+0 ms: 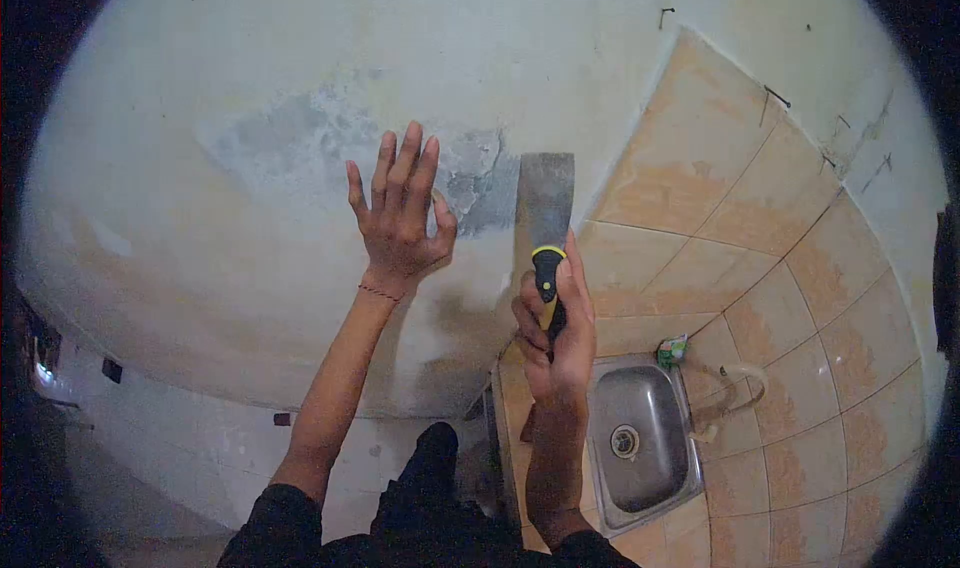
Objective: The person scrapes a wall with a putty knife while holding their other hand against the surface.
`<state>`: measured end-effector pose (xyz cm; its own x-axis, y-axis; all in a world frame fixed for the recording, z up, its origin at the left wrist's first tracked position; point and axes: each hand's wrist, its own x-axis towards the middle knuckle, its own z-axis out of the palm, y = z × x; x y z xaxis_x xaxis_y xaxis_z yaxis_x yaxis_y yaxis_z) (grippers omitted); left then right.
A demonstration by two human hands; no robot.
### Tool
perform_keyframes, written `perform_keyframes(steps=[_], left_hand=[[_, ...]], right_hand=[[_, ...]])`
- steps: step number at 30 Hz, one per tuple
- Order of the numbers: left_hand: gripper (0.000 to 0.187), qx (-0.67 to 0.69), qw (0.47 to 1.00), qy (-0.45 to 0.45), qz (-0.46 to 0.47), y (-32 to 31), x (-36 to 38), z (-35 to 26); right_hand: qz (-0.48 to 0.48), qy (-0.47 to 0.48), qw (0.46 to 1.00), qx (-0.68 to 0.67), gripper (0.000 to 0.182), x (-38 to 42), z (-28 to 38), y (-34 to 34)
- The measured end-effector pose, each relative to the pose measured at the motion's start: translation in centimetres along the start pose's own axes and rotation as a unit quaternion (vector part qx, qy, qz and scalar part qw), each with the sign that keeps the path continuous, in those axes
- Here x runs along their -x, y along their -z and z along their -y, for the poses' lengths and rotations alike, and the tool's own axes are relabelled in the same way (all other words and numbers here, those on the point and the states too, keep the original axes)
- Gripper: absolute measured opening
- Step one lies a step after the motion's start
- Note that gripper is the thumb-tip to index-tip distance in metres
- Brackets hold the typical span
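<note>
My right hand (562, 318) is wrapped round the black and yellow handle of a putty knife (546, 193), its wide grey blade pointing up. Left of it, my left hand (400, 193) is spread with fingers apart against the wall (300, 28), at a patch of bare grey plaster (290, 133). Cracked, flaking paint edges (478, 168) show between the left hand and the blade. A thin dark bracelet (380, 293) circles my left wrist.
A steel sink (640, 408) is set in the counter at lower right, with a green and white packet (672, 350) at its corner. Orange-patterned tiles (700, 198) cover the wall beside it. Nails (776, 97) stick out above the tiles. Pale floor tiles (240, 468) lie below.
</note>
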<state>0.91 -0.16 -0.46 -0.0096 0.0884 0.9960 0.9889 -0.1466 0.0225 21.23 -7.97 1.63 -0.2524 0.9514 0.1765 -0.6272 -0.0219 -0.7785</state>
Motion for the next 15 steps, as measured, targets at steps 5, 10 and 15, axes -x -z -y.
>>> perform_keyframes(steps=[5, 10, 15], left_hand=[[0.067, -0.006, 1.0, 0.001, -0.001, -0.15, 0.04, 0.14], [0.066, 0.003, 1.0, 0.002, 0.0, 0.06, -0.03, -0.23], [0.066, -0.005, 1.0, 0.004, 0.004, 0.05, -0.13, 0.09]], right_hand=[[0.021, 0.016, 0.999, -0.027, 0.069, 0.19, -0.63, 0.1], [0.011, 0.025, 0.999, -0.022, 0.072, -0.17, -0.11, -0.57], [0.004, 0.018, 1.0, -0.017, 0.069, 0.48, -0.87, -0.16]])
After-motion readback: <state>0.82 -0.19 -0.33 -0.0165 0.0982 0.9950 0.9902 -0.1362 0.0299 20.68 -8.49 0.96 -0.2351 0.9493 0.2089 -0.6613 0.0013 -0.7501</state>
